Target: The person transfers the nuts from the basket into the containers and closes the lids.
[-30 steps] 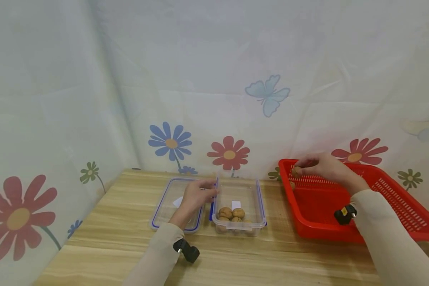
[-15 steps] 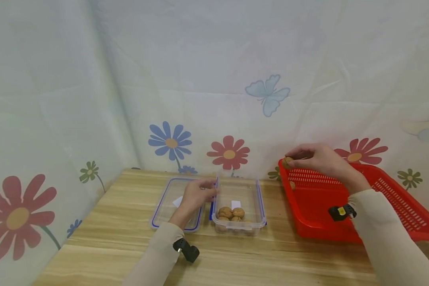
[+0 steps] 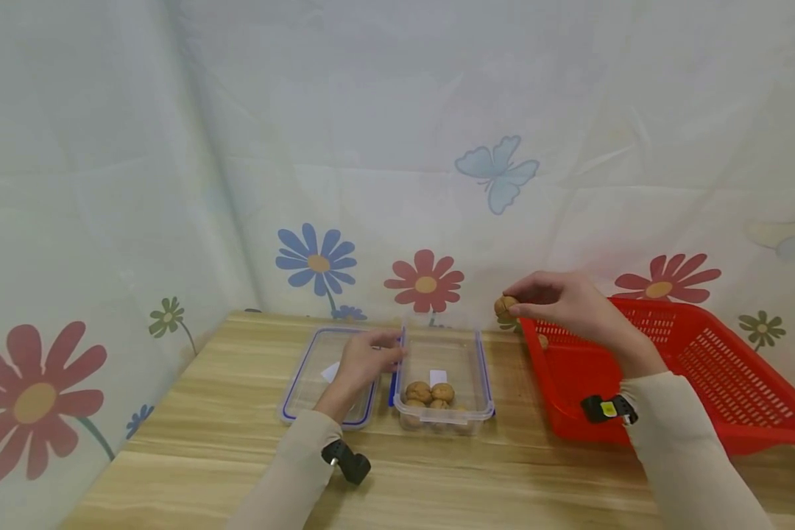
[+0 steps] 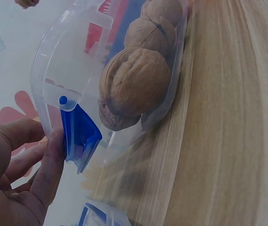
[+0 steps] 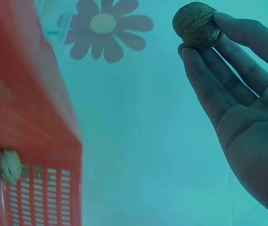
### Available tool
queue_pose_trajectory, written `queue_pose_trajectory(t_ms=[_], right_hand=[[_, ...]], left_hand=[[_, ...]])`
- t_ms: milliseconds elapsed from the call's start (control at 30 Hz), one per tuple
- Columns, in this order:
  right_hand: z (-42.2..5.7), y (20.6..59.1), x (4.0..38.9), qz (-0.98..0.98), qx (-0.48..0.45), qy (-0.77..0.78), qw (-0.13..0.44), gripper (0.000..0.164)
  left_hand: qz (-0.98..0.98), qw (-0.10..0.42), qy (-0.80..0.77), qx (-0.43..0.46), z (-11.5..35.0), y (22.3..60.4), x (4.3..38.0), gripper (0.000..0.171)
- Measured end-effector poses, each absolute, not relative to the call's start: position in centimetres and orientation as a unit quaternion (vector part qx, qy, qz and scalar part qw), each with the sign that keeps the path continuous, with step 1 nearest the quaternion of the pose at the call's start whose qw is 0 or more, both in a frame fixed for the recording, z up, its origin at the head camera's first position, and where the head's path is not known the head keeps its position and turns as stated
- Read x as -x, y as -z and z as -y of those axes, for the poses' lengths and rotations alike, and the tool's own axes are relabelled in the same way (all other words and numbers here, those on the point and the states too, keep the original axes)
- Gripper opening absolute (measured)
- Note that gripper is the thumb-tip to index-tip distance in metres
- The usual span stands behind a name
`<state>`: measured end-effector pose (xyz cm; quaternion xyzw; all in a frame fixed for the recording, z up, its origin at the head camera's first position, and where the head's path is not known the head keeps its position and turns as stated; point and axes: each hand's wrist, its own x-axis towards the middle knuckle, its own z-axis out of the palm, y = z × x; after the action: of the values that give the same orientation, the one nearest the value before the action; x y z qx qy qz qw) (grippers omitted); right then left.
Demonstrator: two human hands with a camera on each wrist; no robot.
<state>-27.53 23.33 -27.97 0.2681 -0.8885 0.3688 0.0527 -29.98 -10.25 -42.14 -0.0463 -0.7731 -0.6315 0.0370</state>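
My right hand pinches a walnut between thumb and fingertips, just beyond the left rim of the red plastic basket. In the right wrist view this walnut sits at the fingertips, and another walnut lies in the basket. My left hand grips the left rim of a clear plastic food container, by its blue side clip. Several walnuts rest inside the container, gathered at its near end, beside a small white label.
A clear lid with a blue seal lies flat on the wooden table, left of the container and partly behind my left hand. A flower-printed curtain hangs close behind the table's back edge.
My right hand has lifted the walnut up out of the red basket and carried it left past the rim. The left hand and the container have stayed put.
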Motion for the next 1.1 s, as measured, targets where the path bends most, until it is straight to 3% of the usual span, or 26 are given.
queue_pose_trajectory(t_ms=[567, 1100], right_hand=[[-19.9, 31.4, 26.4, 0.841, -0.284, -0.46, 0.02, 0.03], [-18.0, 33.8, 27.1, 0.86, -0.315, -0.401, -0.034, 0.027]], left_hand=[[0.766, 0.035, 0.641, 0.043, 10.1, 42.2, 30.1, 0.036], [0.777, 0.032, 0.628, 0.039, 10.2, 42.1, 30.1, 0.037]])
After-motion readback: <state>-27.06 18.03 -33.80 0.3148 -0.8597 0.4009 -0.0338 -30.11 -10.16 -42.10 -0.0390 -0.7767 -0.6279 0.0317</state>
